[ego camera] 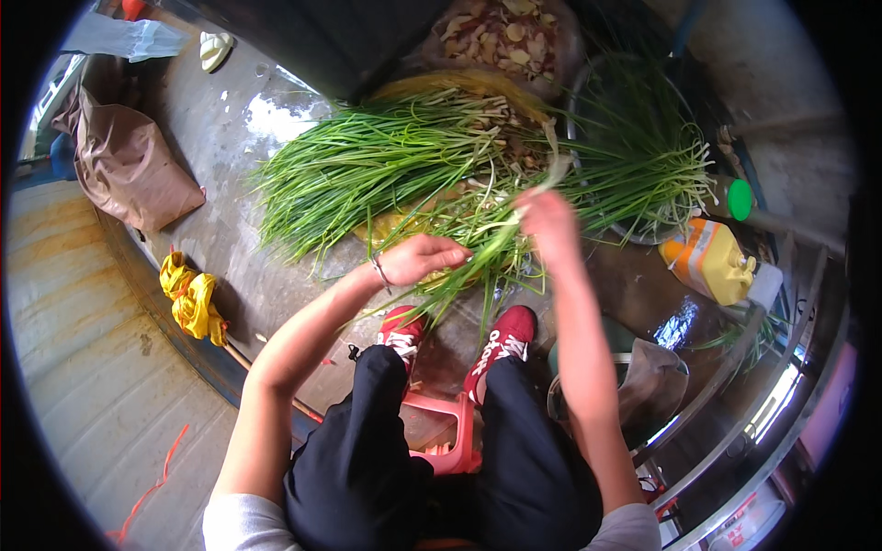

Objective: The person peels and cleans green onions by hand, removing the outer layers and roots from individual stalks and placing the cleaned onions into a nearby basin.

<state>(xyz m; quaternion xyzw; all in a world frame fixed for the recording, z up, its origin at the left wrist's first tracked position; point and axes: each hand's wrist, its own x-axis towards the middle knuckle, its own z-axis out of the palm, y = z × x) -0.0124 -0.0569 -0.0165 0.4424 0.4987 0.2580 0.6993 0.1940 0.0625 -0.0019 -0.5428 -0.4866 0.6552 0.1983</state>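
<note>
My left hand [424,260], a bracelet at its wrist, is closed on a few scallions [493,248] just above the floor by my shoes. Their green leaves hang down toward my feet and their pale ends point up to the right. At those pale ends is my right hand [548,217], blurred by motion, its fingers pinched together. A pale, blurred strip of scallion skin [555,172] stretches up from its fingers. Beyond both hands lies a large heap of scallions [386,158], leaves to the left, on yellow plastic sheeting [396,227]. More scallions [641,169] rest across a metal basin [573,124] at the right.
A bag of peeled pieces [503,41] sits at the back beside a dark panel [310,34]. Right of me are a yellow jug [716,265], a green-lidded jar [739,200] and a bucket [623,358]. Leftward lie a brown sack [134,165] and yellow cloth [193,303].
</note>
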